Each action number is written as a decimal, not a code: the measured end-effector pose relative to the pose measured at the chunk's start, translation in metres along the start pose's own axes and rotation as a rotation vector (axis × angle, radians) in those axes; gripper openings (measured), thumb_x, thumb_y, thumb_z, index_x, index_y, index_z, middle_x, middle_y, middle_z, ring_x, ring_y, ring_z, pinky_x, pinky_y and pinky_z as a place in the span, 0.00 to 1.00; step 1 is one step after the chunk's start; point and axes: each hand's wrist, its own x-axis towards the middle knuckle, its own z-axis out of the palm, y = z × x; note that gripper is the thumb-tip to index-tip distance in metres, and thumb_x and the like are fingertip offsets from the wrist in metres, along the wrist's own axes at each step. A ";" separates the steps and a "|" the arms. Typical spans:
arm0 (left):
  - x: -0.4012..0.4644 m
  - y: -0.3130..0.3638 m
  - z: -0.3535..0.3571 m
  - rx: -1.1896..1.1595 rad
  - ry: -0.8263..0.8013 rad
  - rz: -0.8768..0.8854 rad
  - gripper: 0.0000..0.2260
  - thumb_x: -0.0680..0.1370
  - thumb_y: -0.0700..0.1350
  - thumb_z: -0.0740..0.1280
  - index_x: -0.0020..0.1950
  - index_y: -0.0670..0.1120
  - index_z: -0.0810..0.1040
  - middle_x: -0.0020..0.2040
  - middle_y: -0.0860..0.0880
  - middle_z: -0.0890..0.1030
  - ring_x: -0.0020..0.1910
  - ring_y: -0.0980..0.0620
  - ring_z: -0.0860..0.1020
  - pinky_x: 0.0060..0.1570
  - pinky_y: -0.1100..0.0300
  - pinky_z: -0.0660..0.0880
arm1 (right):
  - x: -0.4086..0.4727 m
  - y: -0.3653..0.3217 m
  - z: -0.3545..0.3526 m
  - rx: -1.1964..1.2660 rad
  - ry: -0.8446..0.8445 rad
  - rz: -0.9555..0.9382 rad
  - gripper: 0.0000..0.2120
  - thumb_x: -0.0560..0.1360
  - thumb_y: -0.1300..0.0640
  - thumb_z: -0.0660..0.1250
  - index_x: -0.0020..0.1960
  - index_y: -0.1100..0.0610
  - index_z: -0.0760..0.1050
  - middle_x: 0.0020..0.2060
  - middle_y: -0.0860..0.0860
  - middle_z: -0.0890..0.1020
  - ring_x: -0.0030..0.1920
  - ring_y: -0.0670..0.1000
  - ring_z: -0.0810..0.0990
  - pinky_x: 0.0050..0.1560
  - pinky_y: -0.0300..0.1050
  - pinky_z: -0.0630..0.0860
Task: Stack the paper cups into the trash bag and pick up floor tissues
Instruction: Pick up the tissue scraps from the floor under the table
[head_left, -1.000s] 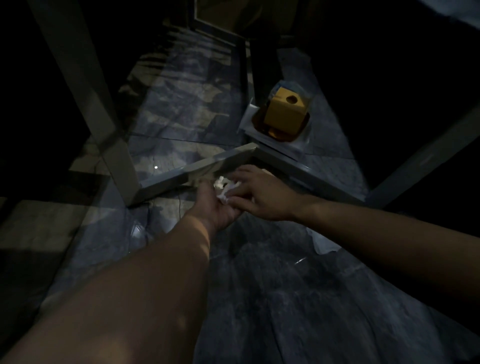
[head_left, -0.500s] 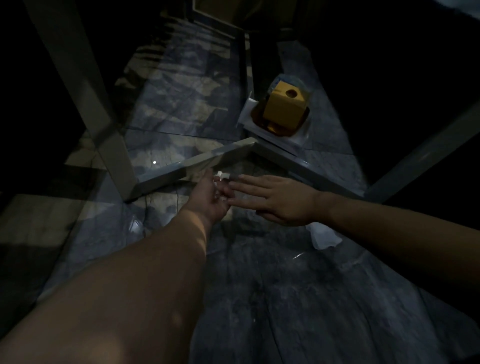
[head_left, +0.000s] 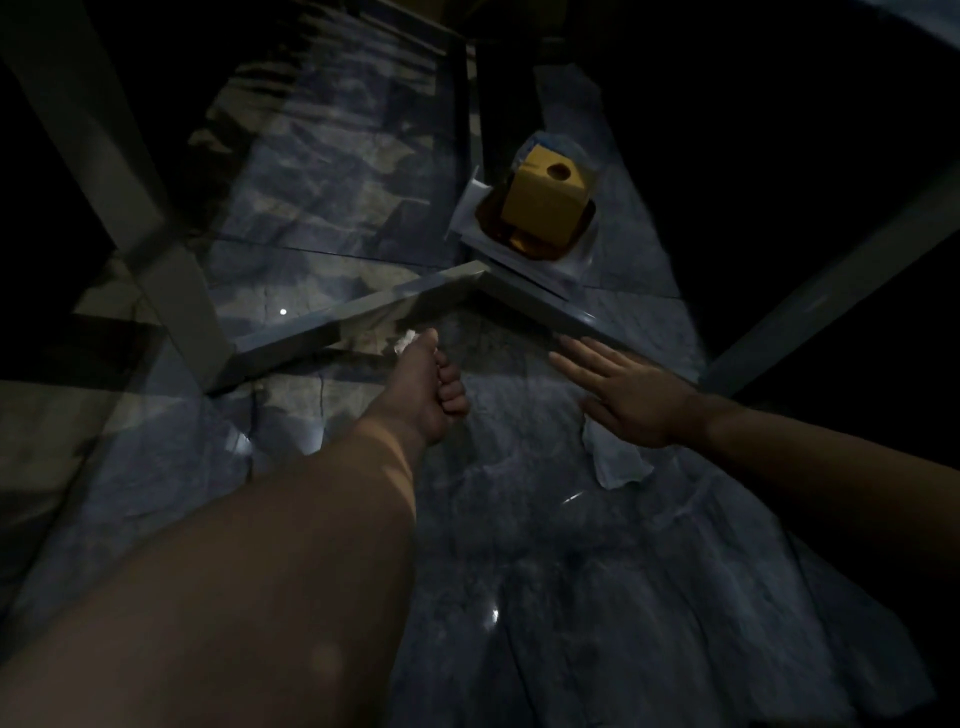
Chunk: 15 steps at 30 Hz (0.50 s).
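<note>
The scene is dim, low over a marbled floor under a table. My left hand (head_left: 428, 387) is closed in a fist around a crumpled white tissue (head_left: 405, 341), of which a small tuft sticks out at the top. My right hand (head_left: 626, 392) hovers to the right with fingers spread flat and nothing in it. Just below that hand a pale torn tissue piece (head_left: 618, 462) lies flat on the floor. No paper cups or trash bag show in this view.
A grey metal frame bar (head_left: 363, 317) forms a V just beyond my hands, with a table leg (head_left: 156, 249) at left and another (head_left: 831, 280) at right. A yellow box with a round hole (head_left: 545, 202) sits on a white tray behind the bar.
My right hand let go of the tissue and moved right, fingers spread. My left hand closed around the tissue into a fist.
</note>
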 end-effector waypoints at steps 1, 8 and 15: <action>0.002 -0.001 0.002 0.005 -0.003 -0.004 0.21 0.81 0.55 0.54 0.30 0.49 0.61 0.16 0.53 0.60 0.12 0.56 0.56 0.18 0.72 0.51 | -0.002 0.003 0.007 0.037 -0.023 0.025 0.29 0.79 0.43 0.45 0.77 0.47 0.40 0.79 0.53 0.46 0.78 0.54 0.48 0.76 0.52 0.55; 0.014 -0.007 0.007 0.014 -0.012 -0.036 0.19 0.80 0.51 0.55 0.29 0.49 0.60 0.15 0.53 0.61 0.12 0.56 0.56 0.18 0.72 0.52 | -0.029 0.009 0.055 0.163 -0.259 0.234 0.37 0.74 0.36 0.45 0.78 0.51 0.39 0.78 0.53 0.42 0.78 0.52 0.42 0.75 0.44 0.42; 0.020 -0.012 0.012 0.015 -0.004 -0.051 0.19 0.80 0.50 0.56 0.29 0.49 0.60 0.15 0.52 0.61 0.11 0.56 0.56 0.18 0.73 0.52 | -0.039 -0.001 0.083 0.238 -0.561 0.331 0.37 0.74 0.31 0.52 0.75 0.39 0.38 0.78 0.58 0.39 0.77 0.59 0.38 0.77 0.58 0.45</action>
